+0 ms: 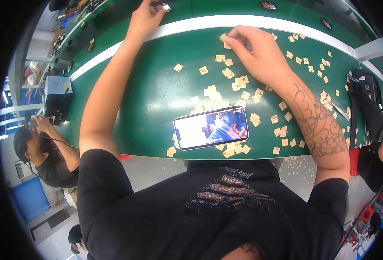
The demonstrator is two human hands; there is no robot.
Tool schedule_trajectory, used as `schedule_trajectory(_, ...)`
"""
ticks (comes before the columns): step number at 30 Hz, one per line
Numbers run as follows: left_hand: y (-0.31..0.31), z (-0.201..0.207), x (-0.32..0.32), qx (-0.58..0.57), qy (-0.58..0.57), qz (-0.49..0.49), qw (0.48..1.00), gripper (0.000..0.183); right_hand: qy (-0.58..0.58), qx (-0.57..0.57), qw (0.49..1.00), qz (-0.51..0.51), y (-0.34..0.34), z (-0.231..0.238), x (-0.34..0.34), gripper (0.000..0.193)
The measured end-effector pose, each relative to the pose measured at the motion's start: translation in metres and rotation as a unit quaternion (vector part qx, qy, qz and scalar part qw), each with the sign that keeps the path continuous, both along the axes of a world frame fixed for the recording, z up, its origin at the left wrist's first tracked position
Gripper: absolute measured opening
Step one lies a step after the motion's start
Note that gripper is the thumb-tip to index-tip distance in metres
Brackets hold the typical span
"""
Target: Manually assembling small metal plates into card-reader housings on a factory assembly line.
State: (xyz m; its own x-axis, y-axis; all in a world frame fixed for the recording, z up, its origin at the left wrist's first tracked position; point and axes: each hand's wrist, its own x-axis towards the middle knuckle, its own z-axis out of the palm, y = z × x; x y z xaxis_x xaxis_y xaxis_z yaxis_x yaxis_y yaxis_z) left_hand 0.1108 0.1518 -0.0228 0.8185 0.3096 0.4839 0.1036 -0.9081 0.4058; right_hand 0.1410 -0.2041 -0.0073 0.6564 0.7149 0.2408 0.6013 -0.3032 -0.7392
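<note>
At the far side of the green bench (150, 93), seen from above, two bare hands reach away from the wearer's body. The right grip (260, 50), on the near side of a white rail (191, 24), has thumb and fingertips pressed together, pinching a small beige piece (223, 37). That piece sits at the fingertips, on the grip's left, just short of the rail. The left grip (146, 19) is farther left and beyond the rail, at the top edge of the view. Its fingers are at a small dark device (165, 7) with a pale patch, which lies to the right of that hand; whether they pinch it or only touch it, I cannot tell.

Nearer to the body than the right grip, many beige squares (213, 91) lie scattered over the bench, some overlapping, and more spread to the grip's right. A phone (211, 128) with a lit screen lies flat among them, below and left of the right grip and well apart from it. Beyond the rail, another dark device (269, 5) lies above and slightly right of that grip. Well to its right is a black bag (368, 97). Far to the left grip's lower left stands a grey and black box (58, 97).
</note>
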Motion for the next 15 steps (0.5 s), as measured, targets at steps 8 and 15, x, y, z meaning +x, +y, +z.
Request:
schedule_trajectory(8,0.13,-0.014,-0.045,0.244,0.162,0.23,0.928,0.068,-0.123,0.105,0.986,0.048,0.001,-0.023,0.009,0.012)
schedule_trajectory(15,0.298,-0.033,-0.141,0.065,0.179,0.364,0.912,0.068,-0.033,0.043,0.995,0.088,0.005,-0.009,0.002,0.013)
